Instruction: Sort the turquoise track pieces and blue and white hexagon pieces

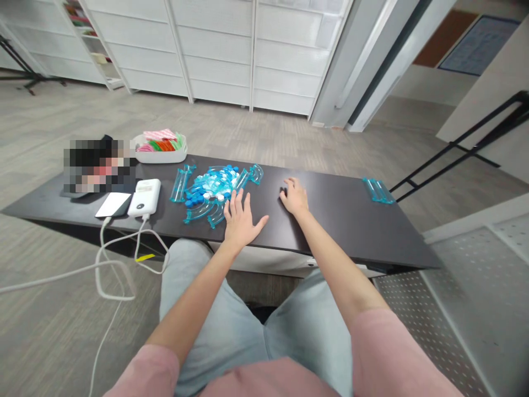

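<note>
My left hand [241, 220] is spread with its palm down at the near right edge of a pile of clear blue plastic pieces [215, 182]. Its fingertips reach the pile's edge, and nothing is gripped. Small solid blue and white pieces are mixed into the heap, and curved and straight clear blue track-like pieces [200, 210] lie around its rim. To the right, my right hand [295, 197] rests on the dark tabletop with fingers bent and apart. A small dark patch shows between its thumb and fingers; I cannot tell whether it is shadow.
Several straight clear blue tubes [378, 191] lie at the table's [334, 220] right end. On the left are a white power bank [144, 197] with cables, a white-and-dark flat device [112, 204], a blurred-out item [97, 165] and a white basket [161, 156] of colourful things.
</note>
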Demonstrator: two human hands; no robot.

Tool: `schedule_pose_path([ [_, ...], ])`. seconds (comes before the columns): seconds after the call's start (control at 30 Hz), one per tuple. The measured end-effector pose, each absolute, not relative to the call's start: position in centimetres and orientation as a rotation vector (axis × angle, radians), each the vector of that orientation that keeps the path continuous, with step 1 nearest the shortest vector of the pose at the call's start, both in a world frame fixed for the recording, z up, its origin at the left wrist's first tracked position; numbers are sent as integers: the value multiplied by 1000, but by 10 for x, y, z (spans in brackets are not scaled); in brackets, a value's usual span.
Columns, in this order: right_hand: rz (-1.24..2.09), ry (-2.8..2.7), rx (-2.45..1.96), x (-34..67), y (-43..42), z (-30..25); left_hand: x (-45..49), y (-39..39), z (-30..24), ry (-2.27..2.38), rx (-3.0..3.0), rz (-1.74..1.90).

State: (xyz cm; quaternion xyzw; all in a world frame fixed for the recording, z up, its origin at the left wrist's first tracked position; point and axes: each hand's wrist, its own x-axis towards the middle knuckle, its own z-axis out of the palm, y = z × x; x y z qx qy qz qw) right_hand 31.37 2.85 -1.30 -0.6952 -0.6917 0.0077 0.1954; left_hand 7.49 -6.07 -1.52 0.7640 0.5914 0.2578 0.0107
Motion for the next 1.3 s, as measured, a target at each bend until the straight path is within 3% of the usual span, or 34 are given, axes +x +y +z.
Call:
schedule_pose_path([
  [0.3,181,-2294,-1558,265,60,-13,67,-29,-9,1875,2407,728],
  [0.67,133,-2066,-1851,273,49,-10,68,-33,-11,1910,2342,706],
  [1.07,-34,-2056,-1999,396,-60,-3,67,-39,-7,1819,2391,874],
  [1.3,-102,-1752,-2278,492,-141,-3,62,-32,-20,1615,2549,917],
])
